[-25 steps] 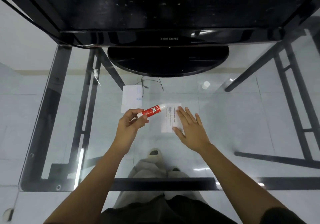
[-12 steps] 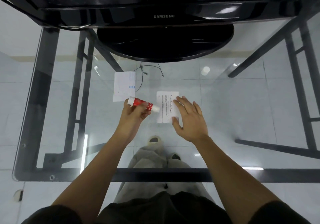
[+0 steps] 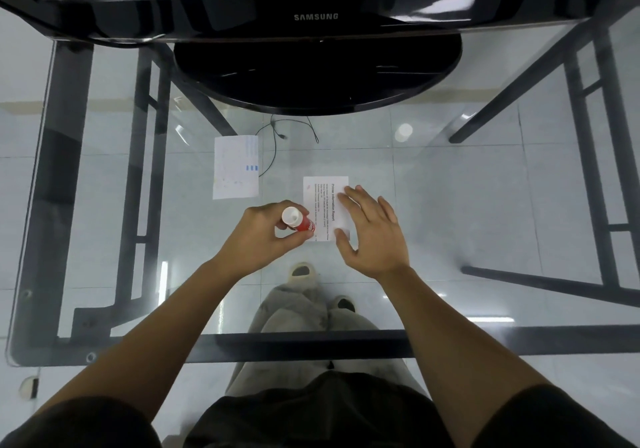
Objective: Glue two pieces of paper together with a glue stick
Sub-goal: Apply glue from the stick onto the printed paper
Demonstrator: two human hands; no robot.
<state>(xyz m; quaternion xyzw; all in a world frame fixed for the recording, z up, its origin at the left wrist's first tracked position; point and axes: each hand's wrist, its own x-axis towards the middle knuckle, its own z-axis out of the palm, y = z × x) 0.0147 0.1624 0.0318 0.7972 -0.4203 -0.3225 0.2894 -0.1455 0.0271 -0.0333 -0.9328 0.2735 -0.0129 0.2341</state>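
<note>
My left hand (image 3: 263,239) grips a red glue stick (image 3: 298,220), held nearly upright with its white end toward me and its other end down at the lower left corner of a printed paper (image 3: 320,205). My right hand (image 3: 372,236) lies flat with spread fingers on the right half of that paper, pressing it to the glass table (image 3: 450,205). A second paper (image 3: 235,167), with small blue marks, lies flat on the glass to the upper left, untouched.
A black monitor (image 3: 315,16) on a round base (image 3: 311,73) stands at the back of the table. A thin cable (image 3: 277,136) and my legs and shoes show through the glass. The black table frame (image 3: 311,343) runs along the near edge.
My left hand has turned the glue stick from lying sideways to nearly upright and brought it down to the printed paper's lower left corner. My right hand stays on the paper.
</note>
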